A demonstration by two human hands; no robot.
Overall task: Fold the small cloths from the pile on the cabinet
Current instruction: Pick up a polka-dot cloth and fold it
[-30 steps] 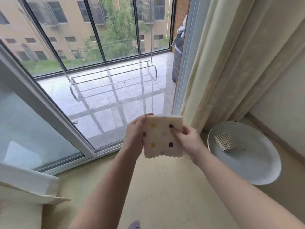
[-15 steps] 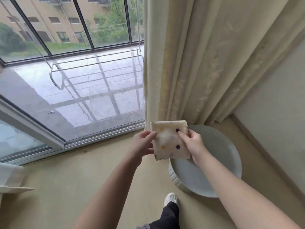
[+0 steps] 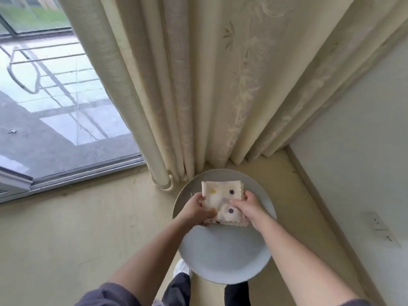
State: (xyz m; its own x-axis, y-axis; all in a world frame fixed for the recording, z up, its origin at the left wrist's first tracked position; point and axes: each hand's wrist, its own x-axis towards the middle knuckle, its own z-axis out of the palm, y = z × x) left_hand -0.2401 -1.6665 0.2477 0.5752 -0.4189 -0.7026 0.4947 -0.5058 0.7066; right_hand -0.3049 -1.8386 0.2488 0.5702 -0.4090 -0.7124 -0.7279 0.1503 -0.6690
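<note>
"What were the hands doing?"

"Both gripped the folded spotted cloth [image 3: 223,195]. The left hand [image 3: 195,209] curled round its left edge, and the right hand [image 3: 248,206] pinched its right edge, thumb on top."

"And where was the cloth?"

"Over the far half of the round white dish [image 3: 220,257], which sat on the floor [image 3: 88,228] just in front of the curtain [image 3: 198,85]. Whether it touched the dish, I couldn't tell."

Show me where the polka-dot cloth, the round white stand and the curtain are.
polka-dot cloth [image 3: 221,195], head view, upper middle of its top face.
round white stand [image 3: 223,255], head view, bare near part of its top.
curtain [image 3: 198,85], head view, a middle fold.
</note>
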